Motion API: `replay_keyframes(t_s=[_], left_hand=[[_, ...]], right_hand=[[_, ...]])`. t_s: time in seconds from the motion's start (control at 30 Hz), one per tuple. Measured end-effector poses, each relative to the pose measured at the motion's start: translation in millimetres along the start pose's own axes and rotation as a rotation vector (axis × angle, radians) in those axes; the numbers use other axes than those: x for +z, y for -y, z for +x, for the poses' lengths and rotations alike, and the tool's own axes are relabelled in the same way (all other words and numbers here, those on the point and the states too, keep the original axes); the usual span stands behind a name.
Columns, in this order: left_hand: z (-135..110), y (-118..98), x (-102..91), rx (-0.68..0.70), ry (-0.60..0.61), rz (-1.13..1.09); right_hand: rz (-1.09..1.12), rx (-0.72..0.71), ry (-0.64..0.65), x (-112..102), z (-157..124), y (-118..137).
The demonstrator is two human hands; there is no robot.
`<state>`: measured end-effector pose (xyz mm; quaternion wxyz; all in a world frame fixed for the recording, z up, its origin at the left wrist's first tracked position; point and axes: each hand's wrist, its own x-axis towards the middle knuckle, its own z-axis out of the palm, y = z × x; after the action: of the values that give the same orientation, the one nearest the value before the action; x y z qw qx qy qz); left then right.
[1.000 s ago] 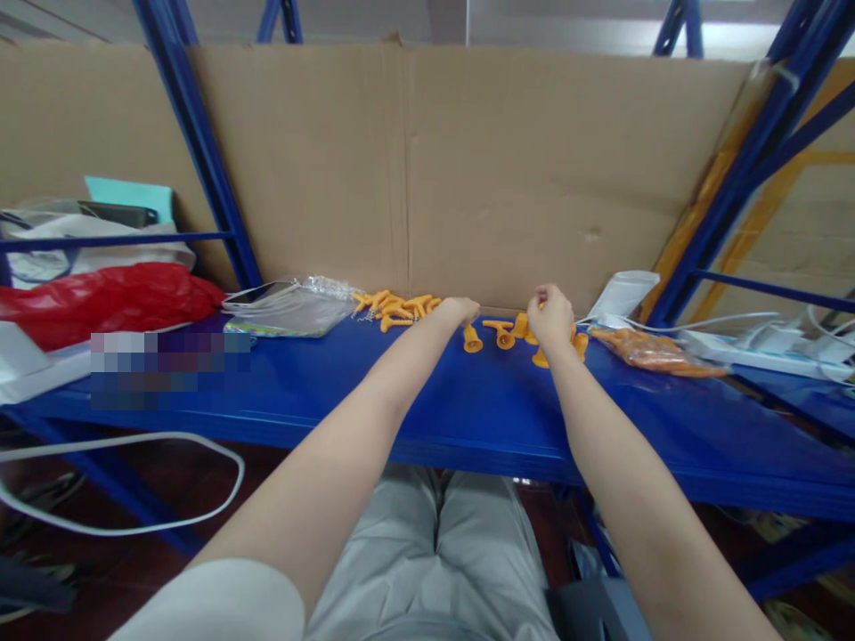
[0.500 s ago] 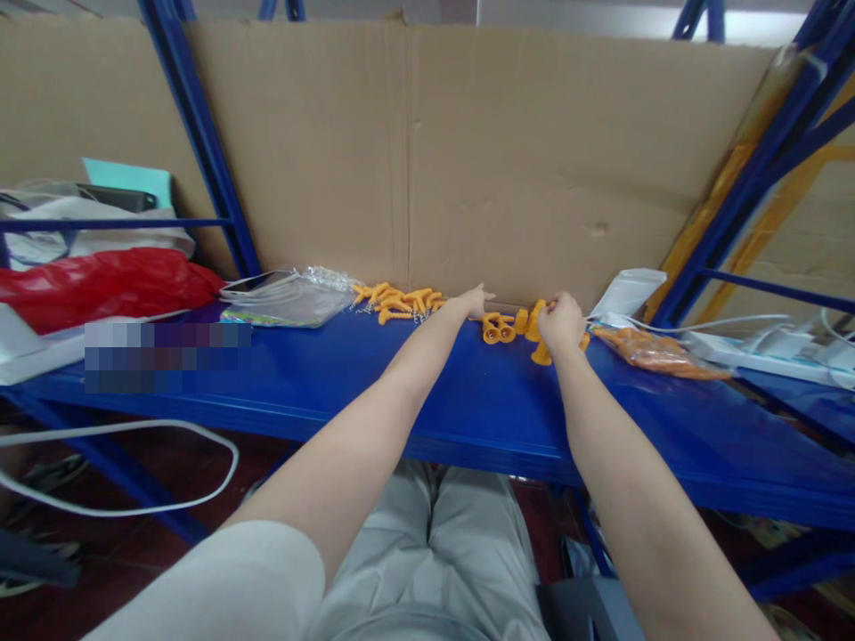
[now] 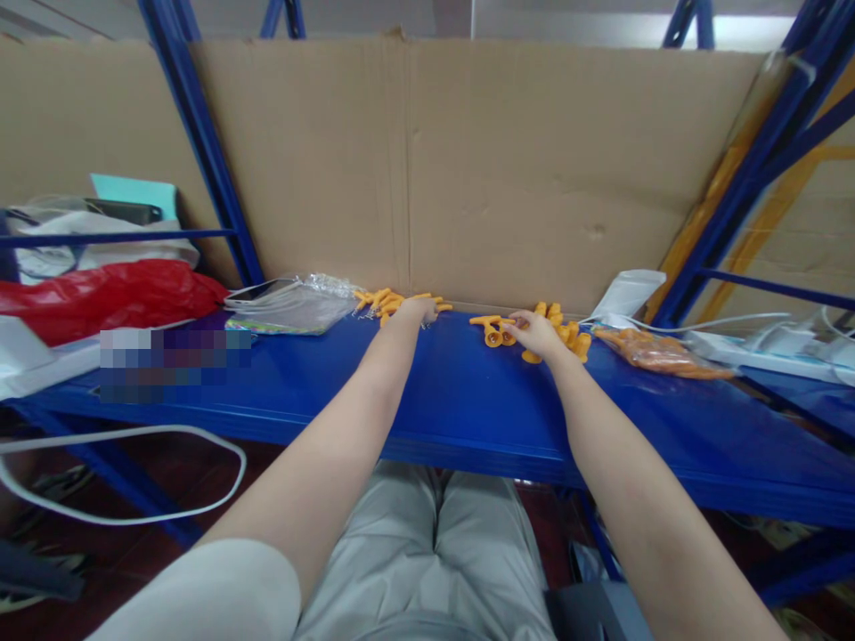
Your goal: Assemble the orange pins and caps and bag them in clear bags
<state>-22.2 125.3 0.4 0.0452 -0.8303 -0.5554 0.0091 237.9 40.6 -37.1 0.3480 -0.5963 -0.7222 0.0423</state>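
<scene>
My left hand (image 3: 419,312) is at the right part of a pile of small orange pieces with thin metal chains (image 3: 384,300). Its fingers are curled downward, and what they grip is hidden behind the hand. My right hand (image 3: 536,335) reaches to a second group, with its thumb and fingers closed at an orange horn-shaped piece (image 3: 494,336) with a round open end. Several more orange flared pieces (image 3: 573,336) stand and lie just behind and to the right of that hand.
Both groups lie on a blue shelf (image 3: 454,392) against a cardboard panel (image 3: 500,169). At left are a clear plastic bag (image 3: 307,305) and a red bag (image 3: 113,294). A clear bag of orange pieces (image 3: 661,350) and a white power strip (image 3: 768,356) lie at right.
My left hand has moved left from the gap between the groups onto the chained pieces. My right hand has shifted left from the upright orange pieces to the horn-shaped ones.
</scene>
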Motion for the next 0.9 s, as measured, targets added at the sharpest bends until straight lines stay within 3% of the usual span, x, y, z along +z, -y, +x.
replay_keyframes(t_s=[0.17, 0.3, 0.5, 0.73, 0.9], left_hand=[[-14, -10, -5.3, -0.078, -0.010, 0.133], [-13, -11, -2.1, -0.080, -0.057, 0.097], [-6, -3, 5.0, -0.017, 0.053, 0.022], [-15, -14, -5.2, -0.016, 0.066, 0.080], [-24, -27, -8.5, -0.006, 0.001, 0.147]], right_hand=[[-0.048, -0.079, 0.058, 5, 4, -1], [-0.210, -0.011, 0.076, 3, 0, 12], [-0.423, 0.070, 0.104, -2, -11, 35], [-0.431, 0.048, 0.121, -5, -13, 40], [-0.421, 0.051, 0.100, -4, -13, 38]])
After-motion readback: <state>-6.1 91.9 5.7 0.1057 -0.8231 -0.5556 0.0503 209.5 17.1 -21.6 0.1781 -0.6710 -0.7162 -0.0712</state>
